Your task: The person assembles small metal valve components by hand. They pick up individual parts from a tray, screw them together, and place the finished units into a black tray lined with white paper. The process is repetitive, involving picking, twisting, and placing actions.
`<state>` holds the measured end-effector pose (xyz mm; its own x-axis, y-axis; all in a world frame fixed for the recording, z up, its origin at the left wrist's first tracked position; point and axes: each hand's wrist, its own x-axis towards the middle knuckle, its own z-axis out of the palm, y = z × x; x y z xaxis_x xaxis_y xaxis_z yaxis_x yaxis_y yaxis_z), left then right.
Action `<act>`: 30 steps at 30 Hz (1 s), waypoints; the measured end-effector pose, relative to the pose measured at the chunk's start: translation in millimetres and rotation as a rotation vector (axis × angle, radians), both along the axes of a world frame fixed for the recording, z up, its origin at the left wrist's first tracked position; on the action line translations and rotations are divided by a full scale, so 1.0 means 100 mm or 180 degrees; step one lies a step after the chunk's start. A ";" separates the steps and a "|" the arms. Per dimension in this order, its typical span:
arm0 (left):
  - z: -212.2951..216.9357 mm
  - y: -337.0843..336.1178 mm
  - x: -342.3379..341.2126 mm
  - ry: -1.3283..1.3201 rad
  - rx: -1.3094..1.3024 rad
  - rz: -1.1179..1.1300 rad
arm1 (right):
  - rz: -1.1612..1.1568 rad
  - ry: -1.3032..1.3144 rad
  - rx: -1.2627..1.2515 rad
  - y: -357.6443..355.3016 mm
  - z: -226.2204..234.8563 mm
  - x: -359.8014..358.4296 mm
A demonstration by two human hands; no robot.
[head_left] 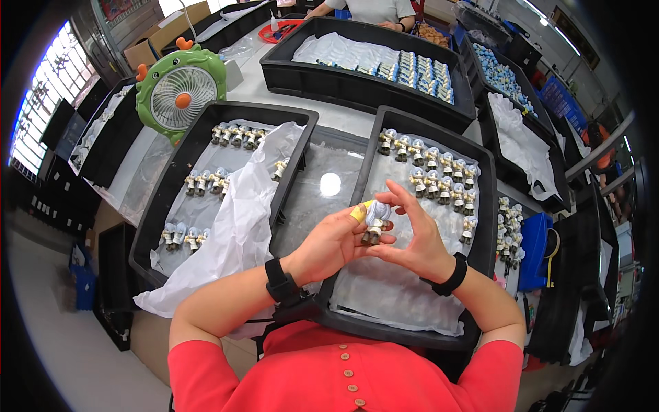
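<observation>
A small figurine (375,223) with pale lilac-white hair, a light top and dark legs is upright between my hands, above the inner edge of the right tray. My left hand (328,240) grips it from the left, with a yellow covering on one digit. Curled around its other side, my right hand (417,230) has fingertips at the hair and the thumb near the feet. The black right-hand tray (486,226) is lined with translucent sheet and holds rows of similar figurines (439,175). Fingers partly hide the held figurine.
The left black tray (147,223) holds more figurines under crumpled white paper (237,220). A green fan (182,89) stands behind it. Beyond lies a large tray (357,86) of blue-and-white pieces, near another person (374,10). A blue bin (535,254) is at right.
</observation>
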<state>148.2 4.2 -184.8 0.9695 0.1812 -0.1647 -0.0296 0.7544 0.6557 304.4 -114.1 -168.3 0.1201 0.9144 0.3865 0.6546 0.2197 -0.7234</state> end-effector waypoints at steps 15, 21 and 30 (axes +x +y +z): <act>0.04 0.01 -0.01 -0.0423 0.0155 0.0055 | 0.0249 -0.0533 0.0904 0.01 -0.08 -0.01; 0.05 0.02 -0.01 -0.0495 0.0235 0.0101 | 0.0182 -0.0451 0.0789 0.00 -0.03 -0.02; 0.00 -0.06 -0.02 -0.0142 0.2568 0.1061 | 0.0341 0.2110 -0.0085 -0.04 0.00 -0.04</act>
